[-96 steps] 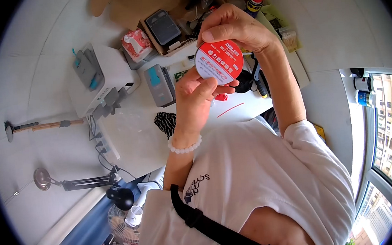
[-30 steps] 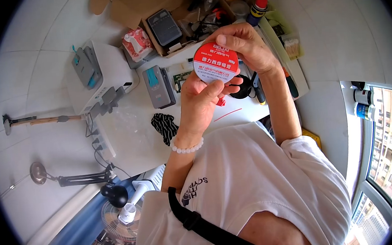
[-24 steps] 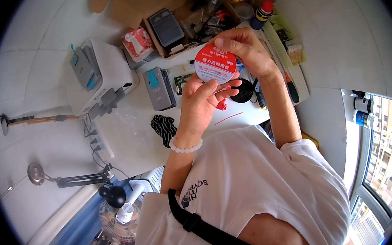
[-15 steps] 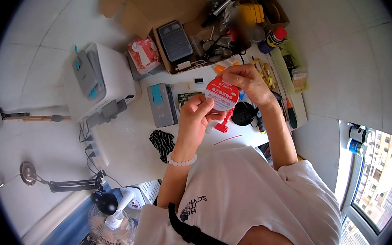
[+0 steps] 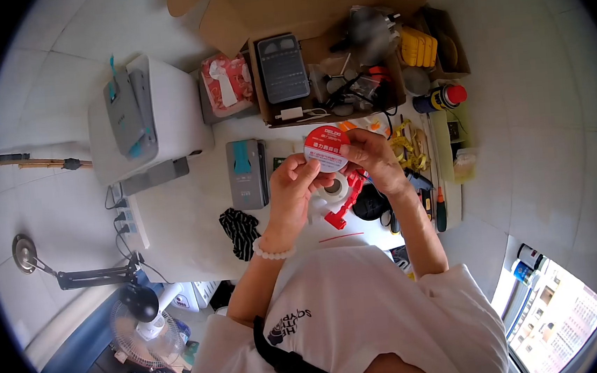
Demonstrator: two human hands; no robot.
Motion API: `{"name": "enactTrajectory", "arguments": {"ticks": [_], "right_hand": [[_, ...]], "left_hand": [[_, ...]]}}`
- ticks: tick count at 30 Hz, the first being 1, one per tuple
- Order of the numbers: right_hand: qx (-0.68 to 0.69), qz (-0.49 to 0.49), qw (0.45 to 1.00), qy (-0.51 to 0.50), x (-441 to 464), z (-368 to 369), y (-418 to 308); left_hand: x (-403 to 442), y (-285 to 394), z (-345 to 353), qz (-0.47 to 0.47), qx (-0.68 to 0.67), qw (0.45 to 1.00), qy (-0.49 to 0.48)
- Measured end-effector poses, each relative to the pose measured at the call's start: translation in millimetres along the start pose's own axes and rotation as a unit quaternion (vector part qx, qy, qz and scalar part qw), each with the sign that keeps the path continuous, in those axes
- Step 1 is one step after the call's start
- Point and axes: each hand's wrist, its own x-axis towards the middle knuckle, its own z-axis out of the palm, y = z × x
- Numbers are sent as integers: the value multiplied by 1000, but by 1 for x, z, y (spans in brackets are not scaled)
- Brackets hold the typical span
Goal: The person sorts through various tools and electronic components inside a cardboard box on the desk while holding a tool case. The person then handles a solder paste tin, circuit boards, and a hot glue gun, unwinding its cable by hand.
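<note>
Clearly, both hands share a hold on 1 round red-and-white container (image 5: 327, 149), raised above the white table (image 5: 189, 223) with its printed face toward the camera. The left hand (image 5: 290, 186), with a bead bracelet (image 5: 273, 250) at its wrist, grips the lower left edge: the thumb lies against the face and the fingers curl beneath, closed up to the container's thickness. The right hand (image 5: 375, 161) pinches the right edge between thumb and bent fingers, though the fingertips behind are hidden.

Just below the container sit a white roll (image 5: 334, 188) and a red plastic piece (image 5: 337, 218), with a black round object (image 5: 370, 203) near the right wrist. Left of the left hand lies a grey case (image 5: 248, 183) with a teal strip, and nearer the body, a striped cloth (image 5: 240, 232). Beyond both hands stands an open cardboard box (image 5: 331, 117) holding a dark device (image 5: 283, 68).
</note>
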Motion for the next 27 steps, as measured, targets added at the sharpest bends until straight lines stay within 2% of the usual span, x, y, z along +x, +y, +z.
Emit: {"name": "enactTrajectory", "arguments": {"ticks": [10, 20, 27], "right_hand": [[-43, 15, 999, 11, 17, -3, 4], [-23, 12, 999, 30, 22, -10, -2], [-66, -35, 997, 26, 40, -16, -16]], "left_hand": [[14, -4, -2, -14, 22, 999, 42], [28, 0, 0, -26, 70, 997, 15], [44, 14, 11, -25, 87, 996, 5]]}}
